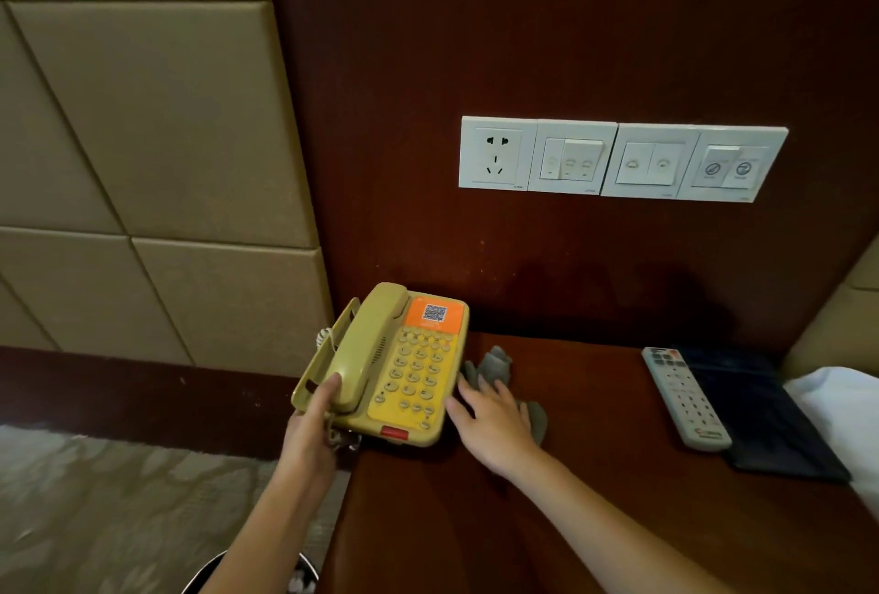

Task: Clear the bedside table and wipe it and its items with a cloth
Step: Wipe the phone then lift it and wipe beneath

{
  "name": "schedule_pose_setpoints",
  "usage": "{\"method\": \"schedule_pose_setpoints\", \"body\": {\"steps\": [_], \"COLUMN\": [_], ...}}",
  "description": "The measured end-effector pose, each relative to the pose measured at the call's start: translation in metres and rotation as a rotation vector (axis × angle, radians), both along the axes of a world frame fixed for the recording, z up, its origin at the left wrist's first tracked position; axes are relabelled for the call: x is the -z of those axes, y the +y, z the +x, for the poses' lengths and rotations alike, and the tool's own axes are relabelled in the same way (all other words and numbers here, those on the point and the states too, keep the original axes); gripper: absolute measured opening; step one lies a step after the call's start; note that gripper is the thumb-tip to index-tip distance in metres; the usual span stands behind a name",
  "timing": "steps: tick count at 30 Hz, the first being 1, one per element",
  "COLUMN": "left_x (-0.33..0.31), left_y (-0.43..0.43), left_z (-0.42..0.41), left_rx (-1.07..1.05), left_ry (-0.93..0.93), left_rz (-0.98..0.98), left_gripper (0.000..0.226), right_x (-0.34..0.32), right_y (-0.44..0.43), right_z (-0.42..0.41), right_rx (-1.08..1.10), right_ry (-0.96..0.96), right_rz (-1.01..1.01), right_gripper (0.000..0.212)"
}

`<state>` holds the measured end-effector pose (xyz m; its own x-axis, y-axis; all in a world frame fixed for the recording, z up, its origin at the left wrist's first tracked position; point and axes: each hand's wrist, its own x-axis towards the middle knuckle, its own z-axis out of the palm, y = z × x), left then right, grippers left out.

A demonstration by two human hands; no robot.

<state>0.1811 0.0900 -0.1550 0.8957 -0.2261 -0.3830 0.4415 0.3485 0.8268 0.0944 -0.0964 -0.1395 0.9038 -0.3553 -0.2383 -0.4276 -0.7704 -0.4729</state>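
Left hand gripped phone edge, lower centre of frame | right hand flat, spread on cloth, grasping nothing | table | risk: handset sliding off, cord snagging if lifted.

A yellowish-beige telephone with an orange label and red button, a grey cloth, a grey remote control, a dark blue folder, white wall switches, a reddish-brown surface.
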Motion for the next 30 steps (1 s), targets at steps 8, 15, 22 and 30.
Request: {"method": "schedule_pose_setpoints", "body": {"steps": [8,15,22,30], "left_x": [0.016,0.036,0.038,0.031], "left_y": [0.014,0.041,0.092,0.117], "left_z": [0.005,-0.004,-0.005,-0.007], "left_rx": [-0.032,-0.144,-0.194,-0.231], "left_ry": [0.009,0.010,-0.089,-0.097], "left_rz": [-0.097,-0.162,-0.147,-0.191], "left_gripper": [0.075,0.060,0.101,0.067], "right_x": [0.004,0.014,0.020,0.023], "right_y": [0.006,-0.045,-0.054,-0.019], "right_z": [0.008,-0.020,-0.016,-0.009], "right_rx": [-0.124,-0.239,-0.165,-0.247], "right_ry": [-0.042,-0.017,0.011,-0.022], "right_rz": [-0.055,-0.325,-0.353,-0.352], "right_gripper": [0.058,0.050,0.049,0.053]}}
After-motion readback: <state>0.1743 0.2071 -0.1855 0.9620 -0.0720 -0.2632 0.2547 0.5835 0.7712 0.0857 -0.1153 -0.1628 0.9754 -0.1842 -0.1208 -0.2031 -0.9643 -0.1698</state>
